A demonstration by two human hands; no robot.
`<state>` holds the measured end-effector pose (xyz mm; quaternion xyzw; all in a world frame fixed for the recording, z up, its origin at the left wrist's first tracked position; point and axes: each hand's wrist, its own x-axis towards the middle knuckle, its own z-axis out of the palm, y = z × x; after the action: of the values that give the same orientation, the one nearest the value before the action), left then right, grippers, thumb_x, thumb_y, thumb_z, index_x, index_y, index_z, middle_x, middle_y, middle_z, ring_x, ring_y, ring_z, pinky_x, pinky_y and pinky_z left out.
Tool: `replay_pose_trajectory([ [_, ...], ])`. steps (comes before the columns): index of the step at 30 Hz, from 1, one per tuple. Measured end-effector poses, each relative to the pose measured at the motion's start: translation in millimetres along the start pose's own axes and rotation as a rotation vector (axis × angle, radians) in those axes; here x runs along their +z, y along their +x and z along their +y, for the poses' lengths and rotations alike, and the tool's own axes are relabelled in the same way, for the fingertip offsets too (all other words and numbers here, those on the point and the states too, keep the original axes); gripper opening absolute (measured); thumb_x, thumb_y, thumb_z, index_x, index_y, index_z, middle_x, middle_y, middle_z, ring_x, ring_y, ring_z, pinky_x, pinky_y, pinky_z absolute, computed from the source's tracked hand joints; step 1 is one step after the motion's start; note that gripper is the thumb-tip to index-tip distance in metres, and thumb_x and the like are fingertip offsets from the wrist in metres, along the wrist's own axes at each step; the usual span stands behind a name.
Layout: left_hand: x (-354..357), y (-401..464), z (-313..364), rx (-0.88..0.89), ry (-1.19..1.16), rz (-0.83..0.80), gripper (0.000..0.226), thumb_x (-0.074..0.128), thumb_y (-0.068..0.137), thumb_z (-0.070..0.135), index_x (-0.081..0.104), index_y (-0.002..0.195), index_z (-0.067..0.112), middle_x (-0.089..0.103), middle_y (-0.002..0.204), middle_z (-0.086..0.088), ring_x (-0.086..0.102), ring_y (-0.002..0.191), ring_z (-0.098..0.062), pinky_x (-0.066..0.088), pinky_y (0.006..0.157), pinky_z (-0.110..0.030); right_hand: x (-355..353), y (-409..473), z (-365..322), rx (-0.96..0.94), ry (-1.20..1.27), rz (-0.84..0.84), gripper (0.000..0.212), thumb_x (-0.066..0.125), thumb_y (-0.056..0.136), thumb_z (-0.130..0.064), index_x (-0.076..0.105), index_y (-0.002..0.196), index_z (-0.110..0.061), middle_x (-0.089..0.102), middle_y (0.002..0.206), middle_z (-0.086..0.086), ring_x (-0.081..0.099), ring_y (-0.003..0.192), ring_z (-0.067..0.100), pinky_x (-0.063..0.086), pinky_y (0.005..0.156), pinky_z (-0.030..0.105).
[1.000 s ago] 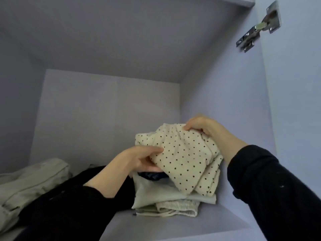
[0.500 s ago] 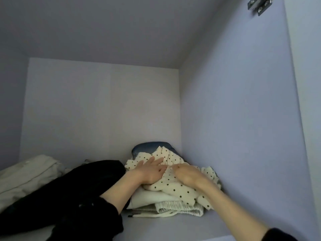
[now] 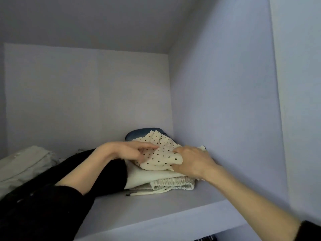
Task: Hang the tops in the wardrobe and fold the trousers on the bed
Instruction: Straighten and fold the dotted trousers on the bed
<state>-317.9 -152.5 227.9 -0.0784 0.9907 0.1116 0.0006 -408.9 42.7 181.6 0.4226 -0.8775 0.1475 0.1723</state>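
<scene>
At the lower left of the frame a pale crumpled garment (image 3: 26, 164) lies beside a black garment (image 3: 97, 171). The left hand (image 3: 128, 152), fingers loosely spread, now presses the polka-dot garment (image 3: 161, 153), lowered onto the folded stack (image 3: 156, 180) since a second ago. The right hand (image 3: 192, 162) pinches its edge against the wardrobe wall (image 3: 225, 119) at centre right. It looks stowed; the wall crowds that hand.

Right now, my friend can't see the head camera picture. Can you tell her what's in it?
Two bare hands, left hand and right hand, press a cream polka-dot garment onto a stack of folded pale clothes on a wardrobe shelf, against its right wall. A black garment and a beige one lie to the left.
</scene>
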Motion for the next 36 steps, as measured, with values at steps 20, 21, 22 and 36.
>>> replay_pose_trajectory([
  [20, 30, -36, 58, 0.283, 0.294, 0.764, 0.026, 0.044, 0.088, 0.033, 0.060, 0.109, 0.033, 0.048, 0.093, 0.013, 0.048, 0.098, -0.012, 0.035, 0.073, -0.028, 8, -11, 50, -0.043, 0.450, 0.085, 0.053, 0.048, 0.083, 0.002, 0.053, 0.126, -0.028, 0.051, 0.134, 0.000, 0.047, 0.124, 0.017, 0.038, 0.100, 0.027],
  [21, 26, -27, 59, 0.302, 0.276, 0.853, 0.028, 0.041, 0.091, 0.032, 0.058, 0.114, 0.031, 0.050, 0.103, 0.009, 0.046, 0.104, -0.013, 0.035, 0.076, -0.028, 3, -11, 48, -0.031, 0.634, 0.071, 0.048, 0.049, 0.083, 0.000, 0.055, 0.119, -0.031, 0.054, 0.130, -0.002, 0.049, 0.121, 0.014, 0.040, 0.097, 0.025],
  [22, 24, -15, 59, 0.284, 0.275, 0.870, 0.033, 0.038, 0.095, 0.032, 0.054, 0.123, 0.030, 0.049, 0.118, 0.006, 0.042, 0.114, -0.014, 0.036, 0.084, -0.030, 1, -9, 45, -0.020, 0.771, 0.107, 0.042, 0.049, 0.086, -0.005, 0.055, 0.117, -0.033, 0.055, 0.129, -0.005, 0.049, 0.119, 0.011, 0.039, 0.094, 0.023],
  [36, 57, -42, 54, 0.075, 0.095, 0.448, 0.031, 0.036, 0.100, 0.031, 0.054, 0.122, 0.019, 0.053, 0.132, 0.000, 0.049, 0.121, -0.022, 0.037, 0.097, -0.030, 14, -42, 34, 0.073, 0.354, 0.066, 0.049, 0.027, 0.102, -0.033, 0.022, 0.149, -0.020, 0.018, 0.157, 0.000, 0.019, 0.143, 0.017, 0.014, 0.118, 0.035],
])
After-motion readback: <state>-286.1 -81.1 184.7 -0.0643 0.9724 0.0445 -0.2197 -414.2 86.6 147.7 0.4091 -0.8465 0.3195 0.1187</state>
